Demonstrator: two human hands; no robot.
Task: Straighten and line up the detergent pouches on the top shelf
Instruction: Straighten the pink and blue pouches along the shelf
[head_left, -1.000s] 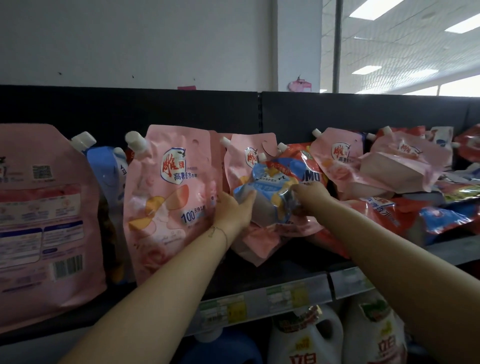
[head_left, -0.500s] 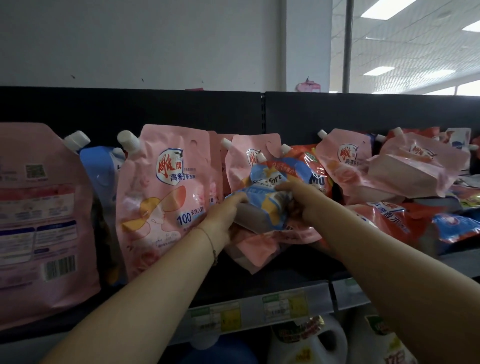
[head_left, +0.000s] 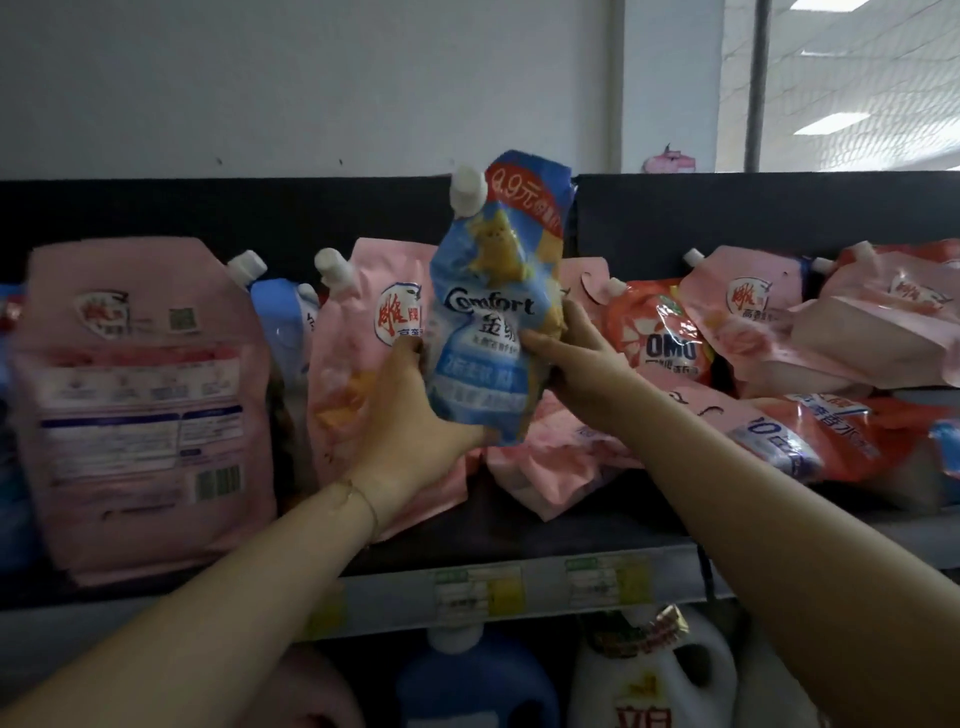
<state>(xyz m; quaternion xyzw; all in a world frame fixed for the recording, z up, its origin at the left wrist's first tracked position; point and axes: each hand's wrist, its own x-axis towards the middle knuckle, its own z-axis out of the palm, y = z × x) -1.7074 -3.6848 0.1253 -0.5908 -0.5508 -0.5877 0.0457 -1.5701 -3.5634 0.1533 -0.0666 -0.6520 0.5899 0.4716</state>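
Observation:
A blue Comfort pouch (head_left: 493, 291) with a white cap stands upright in the middle of the top shelf (head_left: 519, 525), held between both hands. My left hand (head_left: 415, 415) grips its lower left edge and bottom. My right hand (head_left: 576, 358) grips its right side. Behind it stands a pink pouch (head_left: 363, 353), upright. To the left are a blue pouch (head_left: 283, 322) and a large pink pouch (head_left: 140, 405) showing its back. To the right a red OMO pouch (head_left: 660, 332) leans, and pink and red pouches (head_left: 810, 353) lie tumbled in a heap.
A black back panel (head_left: 753, 213) runs behind the pouches. Price labels (head_left: 478, 590) sit on the shelf's front rail. Below the shelf stand a blue bottle (head_left: 467, 680) and a white jug (head_left: 660, 686).
The blue Comfort pouch, which lay crumpled low between my hands, has been lifted and turned upright, its cap now at the top. Both hands rose with it.

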